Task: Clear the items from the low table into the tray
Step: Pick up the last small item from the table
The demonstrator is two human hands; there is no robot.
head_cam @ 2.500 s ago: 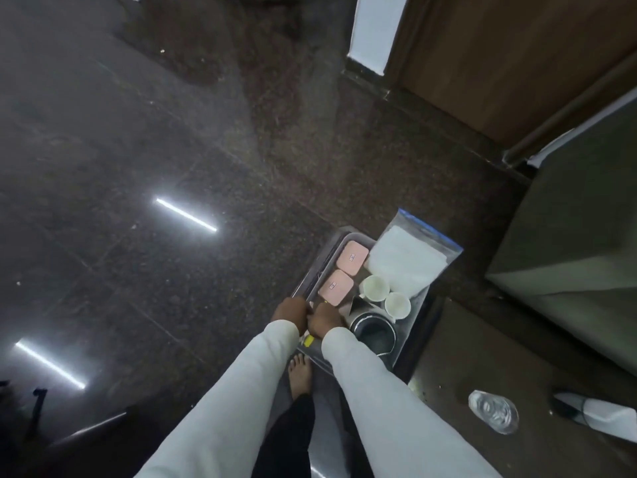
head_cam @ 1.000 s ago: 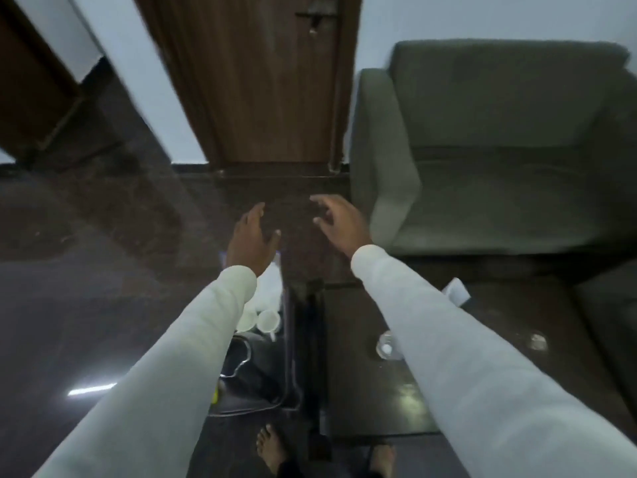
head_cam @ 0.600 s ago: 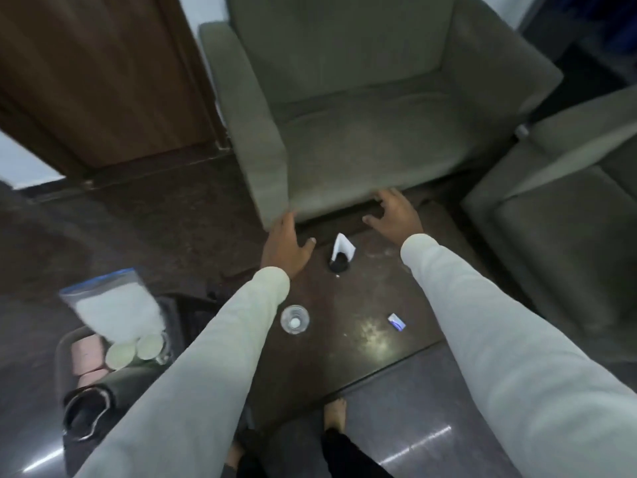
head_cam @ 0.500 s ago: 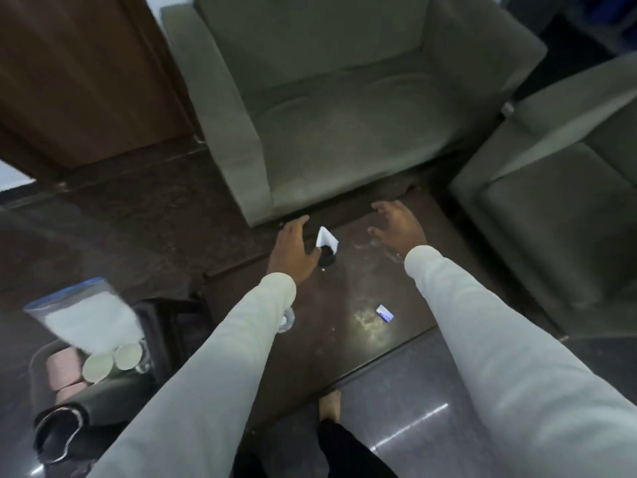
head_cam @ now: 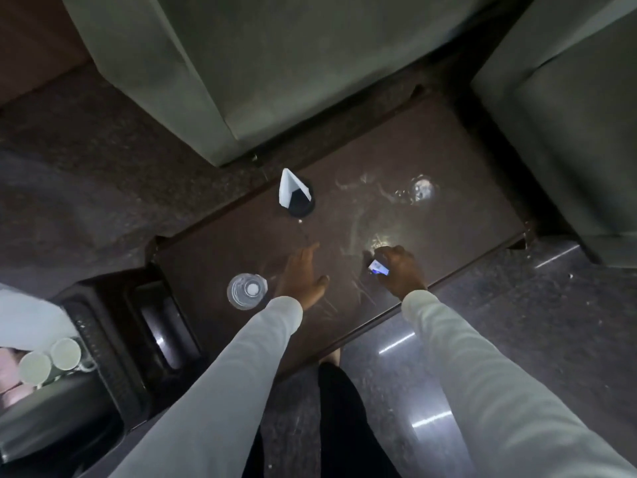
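The dark brown low table (head_cam: pixel 448 160) carries a clear glass (head_cam: pixel 246 290) near its left end, a black holder with a folded white napkin (head_cam: pixel 293 194) at the back, and a second clear glass (head_cam: pixel 420 189) at the back right. My left hand (head_cam: pixel 301 279) hovers flat and open over the table, just right of the near glass. My right hand (head_cam: pixel 396 270) is closed around a small blue and white packet (head_cam: pixel 378 268) near the front edge. The tray (head_cam: pixel 51 436) sits low at the far left, with two white cups (head_cam: pixel 50 360) in it.
A grey armchair (head_cam: pixel 275 63) stands behind the table and another (head_cam: pixel 568 115) at the right. A dark stand (head_cam: pixel 131 332) sits between table and tray. My bare foot (head_cam: pixel 332 357) is on the glossy dark floor below the table's front edge.
The view has swung from the tray to the low table. Both hands came back from the table's far side toward the front edge, and my right hand has closed on the small packet.
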